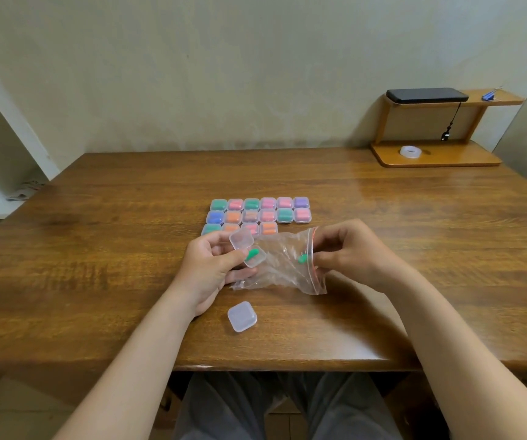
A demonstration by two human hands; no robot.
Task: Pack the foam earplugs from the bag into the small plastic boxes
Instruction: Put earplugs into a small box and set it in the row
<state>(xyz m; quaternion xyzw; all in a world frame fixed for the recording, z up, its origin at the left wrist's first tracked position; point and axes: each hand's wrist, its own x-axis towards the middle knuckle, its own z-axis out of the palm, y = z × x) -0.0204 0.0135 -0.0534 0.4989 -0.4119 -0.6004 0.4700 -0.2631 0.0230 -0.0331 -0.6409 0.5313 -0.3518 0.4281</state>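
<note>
Earplug point(302, 258), green, lies inside the bag point(283, 268) just beside its red-sealed mouth; it is the only one visible through the clear plastic. A second earplug point(251, 255), also green, sits in the open box point(255, 260), whose lid point(241, 239) stands tilted up and back. The step in hand appears to be drawing the bagged earplug out through the mouth and seating it beside its partner. To do this well, the mouth should be held wide and the earplug taken by its end, not squeezed flat. The box should be kept level and close to the bag so nothing drops to the table point(97, 249). The lid likely shuts only once both earplugs lie below the rim. The right hand point(348, 254) has fingers and thumb drawn together, pinching the bag at its mouth; whether it also grips the earplug through the plastic cannot be told. The left hand point(206, 268) is curled round the open box, thumb at its near edge, and lies against the bag's closed end. A spare box point(242, 316), shut and empty, lies nearer the table edge. Filled boxes point(259, 215) stand in rows behind the hands.
</note>
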